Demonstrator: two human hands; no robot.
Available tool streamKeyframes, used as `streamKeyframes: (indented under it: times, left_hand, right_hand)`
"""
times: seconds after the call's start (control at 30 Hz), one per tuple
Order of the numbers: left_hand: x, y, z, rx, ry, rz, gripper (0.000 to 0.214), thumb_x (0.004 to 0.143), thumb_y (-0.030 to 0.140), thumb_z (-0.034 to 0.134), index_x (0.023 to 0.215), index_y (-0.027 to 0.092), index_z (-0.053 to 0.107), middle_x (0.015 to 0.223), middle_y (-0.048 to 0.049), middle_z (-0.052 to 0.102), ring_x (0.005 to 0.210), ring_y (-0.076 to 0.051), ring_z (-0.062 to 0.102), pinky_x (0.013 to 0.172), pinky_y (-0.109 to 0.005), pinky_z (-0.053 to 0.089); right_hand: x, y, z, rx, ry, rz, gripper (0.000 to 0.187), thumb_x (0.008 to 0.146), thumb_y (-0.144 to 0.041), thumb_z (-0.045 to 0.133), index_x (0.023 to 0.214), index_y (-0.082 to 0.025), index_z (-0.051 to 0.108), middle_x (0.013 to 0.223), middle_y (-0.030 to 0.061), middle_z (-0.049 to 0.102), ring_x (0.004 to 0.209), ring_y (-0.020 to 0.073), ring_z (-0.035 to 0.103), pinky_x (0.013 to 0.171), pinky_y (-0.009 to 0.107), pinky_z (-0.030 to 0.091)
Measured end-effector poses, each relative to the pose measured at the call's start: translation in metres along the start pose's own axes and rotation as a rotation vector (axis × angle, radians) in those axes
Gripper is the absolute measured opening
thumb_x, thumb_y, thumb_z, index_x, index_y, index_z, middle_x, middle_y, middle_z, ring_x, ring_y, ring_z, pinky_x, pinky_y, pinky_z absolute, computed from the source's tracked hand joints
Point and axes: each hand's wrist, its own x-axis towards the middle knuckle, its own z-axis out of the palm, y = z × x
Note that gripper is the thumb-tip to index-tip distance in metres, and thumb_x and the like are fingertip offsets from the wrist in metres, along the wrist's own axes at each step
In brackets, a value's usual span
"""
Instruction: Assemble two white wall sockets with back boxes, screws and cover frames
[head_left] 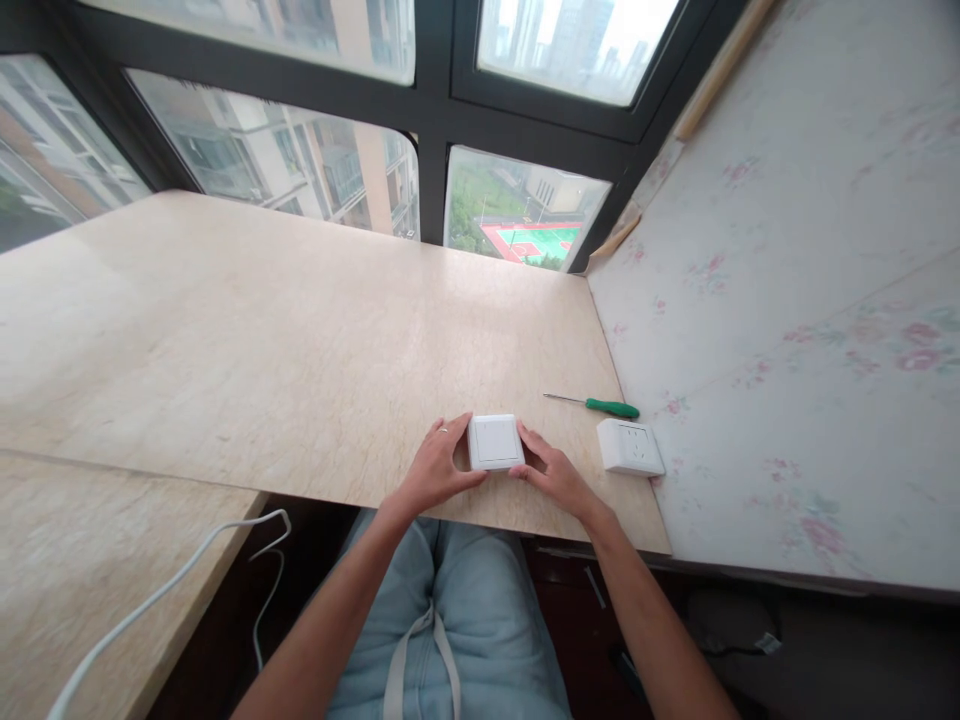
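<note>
A square white wall switch (495, 442) on a box-like base is at the near edge of the stone sill, between my two hands. My left hand (439, 465) grips its left side, thumb at the near corner and fingers at the far one. On the right side my right hand (553, 470) holds it the same way. Whether its underside rests on the sill I cannot tell. To the right lies a screwdriver (611, 408) with a green handle, its shaft pointing left. Just nearer than that sits a white socket box (632, 447) beside the wall.
The beige stone sill (300, 330) runs back to dark-framed windows (431, 130). A wall with floral paper (810, 330) bounds it on the right. At the lower left a white cable (172, 585) crosses a lower ledge and hangs over its edge.
</note>
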Motion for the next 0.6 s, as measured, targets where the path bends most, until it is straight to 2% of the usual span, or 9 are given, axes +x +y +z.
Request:
streamKeyframes:
  times: [0.1,0.23,0.4,0.5,0.6]
  left_hand:
    - [0.001,-0.001,0.002,0.006,0.025,0.002,0.084,0.07,0.035,0.074,0.143,0.017,0.036,0.144,-0.0174,0.051,0.134,-0.031,0.048,0.119,-0.056,0.021]
    - [0.002,-0.002,0.003,0.008,0.038,0.012,0.084,0.069,0.036,0.075,0.142,0.016,0.037,0.142,-0.0181,0.052,0.133,-0.032,0.049,0.118,-0.056,0.023]
    - [0.013,-0.001,0.012,0.007,0.037,0.075,0.089,0.07,0.036,0.075,0.145,0.018,0.031,0.145,-0.0184,0.049,0.134,-0.033,0.047,0.117,-0.058,0.024]
    - [0.026,0.003,0.023,-0.02,0.016,0.107,0.093,0.07,0.037,0.074,0.147,0.018,0.026,0.148,-0.0196,0.045,0.136,-0.033,0.045,0.116,-0.058,0.027]
    - [0.042,0.011,0.035,-0.053,-0.017,0.138,0.095,0.068,0.038,0.075,0.148,0.018,0.026,0.148,-0.0199,0.044,0.137,-0.034,0.044,0.113,-0.056,0.033]
  right_hand:
    - [-0.004,0.002,0.007,-0.036,0.023,-0.027,0.072,0.089,-0.051,0.061,0.151,-0.024,0.036,0.153,0.0107,0.043,0.144,0.0281,0.035,0.12,0.054,0.023]
    - [-0.014,0.002,0.014,-0.081,0.079,-0.024,0.071,0.09,-0.051,0.059,0.152,-0.024,0.034,0.153,0.0118,0.042,0.144,0.0284,0.036,0.119,0.054,0.027]
    - [-0.041,0.0,0.017,-0.119,0.144,0.027,0.073,0.09,-0.051,0.059,0.152,-0.024,0.032,0.154,0.013,0.04,0.144,0.0301,0.035,0.118,0.056,0.028]
    - [-0.061,-0.002,0.018,-0.142,0.25,0.051,0.071,0.09,-0.048,0.059,0.152,-0.024,0.033,0.153,0.0129,0.043,0.142,0.0299,0.039,0.115,0.055,0.033]
    - [-0.08,-0.005,0.021,-0.182,0.437,0.047,0.058,0.093,-0.04,0.055,0.147,-0.023,0.042,0.145,0.0129,0.052,0.135,0.029,0.049,0.112,0.054,0.04]
